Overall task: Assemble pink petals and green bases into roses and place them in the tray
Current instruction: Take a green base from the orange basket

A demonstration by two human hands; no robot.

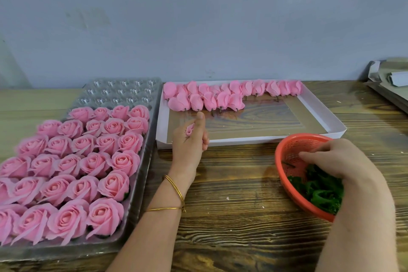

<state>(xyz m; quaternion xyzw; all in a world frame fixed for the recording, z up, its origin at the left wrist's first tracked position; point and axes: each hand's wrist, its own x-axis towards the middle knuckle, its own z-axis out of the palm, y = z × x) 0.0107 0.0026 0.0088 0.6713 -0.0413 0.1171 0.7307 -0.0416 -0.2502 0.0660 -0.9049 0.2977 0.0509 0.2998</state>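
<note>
Once seated in clear tray (123,90), far left: finished roses (72,172), faces up, axes vertical | left hand (189,141) curled round pink bud (189,129) over near-left corner of white box (242,140), tip seemingly up, mostly hidden | likely light, soft, crushable: pinch low by base | right hand (337,161) in orange basket (287,185) among green bases (320,192), grasp unclear
</note>
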